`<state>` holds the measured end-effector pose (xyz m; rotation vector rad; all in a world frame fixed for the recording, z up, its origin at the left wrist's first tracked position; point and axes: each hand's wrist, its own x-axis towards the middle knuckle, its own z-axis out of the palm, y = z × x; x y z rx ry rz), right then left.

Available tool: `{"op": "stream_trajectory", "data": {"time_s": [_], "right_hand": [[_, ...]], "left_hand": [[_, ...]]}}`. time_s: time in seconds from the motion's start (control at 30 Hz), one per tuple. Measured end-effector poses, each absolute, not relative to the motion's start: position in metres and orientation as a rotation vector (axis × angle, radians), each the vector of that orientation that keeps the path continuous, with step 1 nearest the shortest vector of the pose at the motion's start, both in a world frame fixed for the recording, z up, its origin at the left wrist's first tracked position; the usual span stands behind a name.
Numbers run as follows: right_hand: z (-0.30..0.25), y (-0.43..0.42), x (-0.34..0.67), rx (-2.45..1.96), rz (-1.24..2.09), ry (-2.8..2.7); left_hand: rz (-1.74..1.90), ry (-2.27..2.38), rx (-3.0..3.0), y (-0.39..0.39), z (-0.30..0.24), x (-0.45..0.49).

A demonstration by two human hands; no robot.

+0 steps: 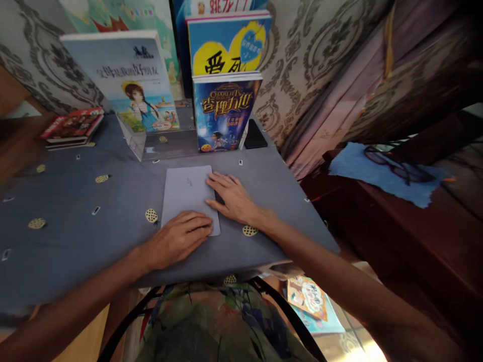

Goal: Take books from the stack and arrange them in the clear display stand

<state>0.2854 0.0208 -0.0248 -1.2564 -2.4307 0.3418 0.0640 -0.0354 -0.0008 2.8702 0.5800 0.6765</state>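
Observation:
A pale grey booklet (184,193) with small faint markings near its top lies flat on the cloth-covered table (124,201). My left hand (183,234) rests palm down across its lower part, fingers stretched toward the right edge. At the booklet's right side lies my right hand (230,198), its fingertips on the edge and its thumb pointing left, apart from the index finger. Neither hand grips anything. Whether the booklet is a notebook or a printed book cannot be made out from its plain cover.
Behind the booklet, a clear stand (166,143) props up a light blue book (124,60) and a dark blue book (226,110), with more books behind. A black phone-like slab (255,134) lies beside them. Red books (73,125) are stacked left; glasses (400,163) sit on blue cloth (377,176) right.

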Motion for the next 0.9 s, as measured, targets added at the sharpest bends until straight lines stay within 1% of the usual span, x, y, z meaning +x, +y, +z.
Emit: {"op": "stream_trajectory", "data": {"time_s": [0.1,0.3,0.43,0.57,0.63,0.77,0.83,0.9], "right_hand": [[-0.025,-0.003,0.294,-1.210,0.336,-2.500],[-0.022,-0.028,0.304,-1.209,0.306,-2.587],[-0.021,-0.030,0.302,-1.218,0.302,-2.589],[-0.013,-0.036,0.291,-1.212,0.380,-2.543],[-0.007,-0.041,0.280,-1.155,0.472,-2.532],[0.002,-0.046,0.253,-0.869,0.667,-2.599],[0.004,-0.042,0.243,-0.727,0.717,-2.626],[0.005,-0.032,0.239,-0.680,0.772,-2.581]], "left_hand": [[0.696,0.605,2.893,-0.038,-0.003,0.061],[0.578,0.628,3.012,-0.046,-0.002,0.053],[0.590,0.867,3.039,-0.052,-0.003,0.046],[0.573,1.169,2.967,-0.045,-0.003,0.031],[0.481,1.314,2.907,-0.036,0.003,0.023],[0.134,1.646,2.749,-0.011,0.024,0.022],[0.024,1.690,2.695,-0.001,0.032,0.030],[0.012,1.644,2.689,0.007,0.035,0.042]]}}
